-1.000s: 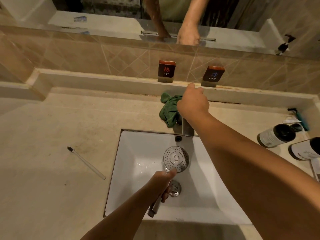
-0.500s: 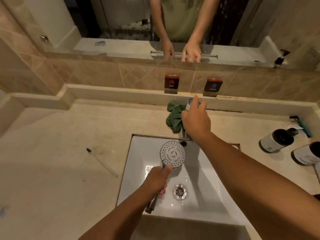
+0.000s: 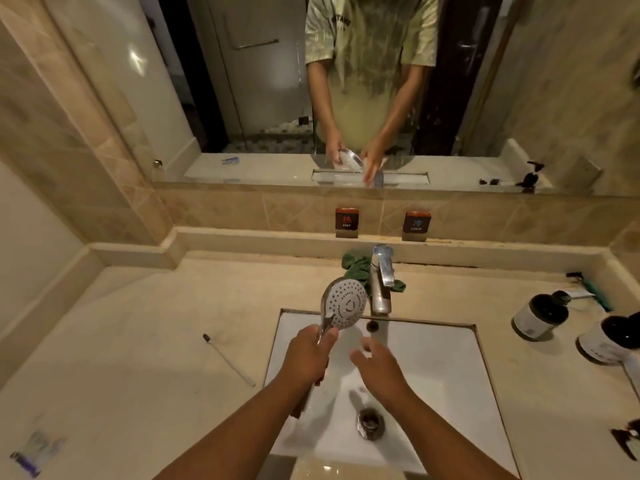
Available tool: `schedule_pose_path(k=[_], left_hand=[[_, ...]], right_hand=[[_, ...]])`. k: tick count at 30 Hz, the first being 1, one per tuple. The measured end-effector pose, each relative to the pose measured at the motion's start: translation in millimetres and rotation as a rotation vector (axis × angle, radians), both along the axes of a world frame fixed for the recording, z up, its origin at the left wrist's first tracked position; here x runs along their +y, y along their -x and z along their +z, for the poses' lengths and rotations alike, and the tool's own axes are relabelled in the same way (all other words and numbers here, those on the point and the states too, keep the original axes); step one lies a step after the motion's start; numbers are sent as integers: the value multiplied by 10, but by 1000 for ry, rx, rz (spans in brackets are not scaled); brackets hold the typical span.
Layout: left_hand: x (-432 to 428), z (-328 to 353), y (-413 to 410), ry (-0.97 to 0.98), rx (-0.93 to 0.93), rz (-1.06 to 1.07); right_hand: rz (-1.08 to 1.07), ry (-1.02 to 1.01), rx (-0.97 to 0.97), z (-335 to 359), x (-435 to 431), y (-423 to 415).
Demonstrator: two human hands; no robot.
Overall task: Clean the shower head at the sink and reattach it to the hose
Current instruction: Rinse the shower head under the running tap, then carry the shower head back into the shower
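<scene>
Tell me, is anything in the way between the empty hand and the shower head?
Nothing visible. The right hand is open above the sink, with only air between it and the shower head, which the left hand holds.

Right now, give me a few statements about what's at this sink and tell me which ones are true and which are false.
1. The left hand grips the shower head by its handle. True.
2. The right hand rests on the faucet. False: it hovers open over the sink, apart from the faucet.
3. The green cloth lies inside the sink. False: it lies on the counter behind the faucet.
4. A toothbrush lies on the counter left of the sink. True.
</scene>
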State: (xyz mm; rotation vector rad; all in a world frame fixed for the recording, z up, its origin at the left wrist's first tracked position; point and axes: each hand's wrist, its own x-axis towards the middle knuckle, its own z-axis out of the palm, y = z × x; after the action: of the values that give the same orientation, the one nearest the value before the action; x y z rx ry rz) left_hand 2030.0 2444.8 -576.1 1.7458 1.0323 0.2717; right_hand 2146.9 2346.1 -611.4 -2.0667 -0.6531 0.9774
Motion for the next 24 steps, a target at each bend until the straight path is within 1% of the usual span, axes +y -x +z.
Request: schedule_pose_path(k=[2, 3, 4, 7, 11, 16, 18, 20, 24], left_hand=[[-14, 70, -18, -14, -66, -23], [-22, 109, -33, 2, -113, -33], [-30, 152, -53, 23, -159, -41], [-28, 278, -105, 72, -273, -83], [36, 370, -86, 185, -351, -188], [108, 410, -5, 434, -465, -357], [75, 394, -1, 513, -474, -393], [-12, 361, -46, 557, -488, -448], [-456, 408, -198, 543, -483, -584]], right_hand=[[-31, -56, 312, 111, 19, 32], [-57, -100, 428, 193, 32, 43], [-79, -144, 494, 274, 45, 52], [-105, -247, 518, 490, 87, 99], [-150, -388, 539, 732, 120, 151], [-278, -497, 669, 866, 38, 342], [-311, -532, 611, 902, -43, 451], [-365, -550, 457, 942, -157, 522], [-554, -502, 241, 1052, -519, 614]])
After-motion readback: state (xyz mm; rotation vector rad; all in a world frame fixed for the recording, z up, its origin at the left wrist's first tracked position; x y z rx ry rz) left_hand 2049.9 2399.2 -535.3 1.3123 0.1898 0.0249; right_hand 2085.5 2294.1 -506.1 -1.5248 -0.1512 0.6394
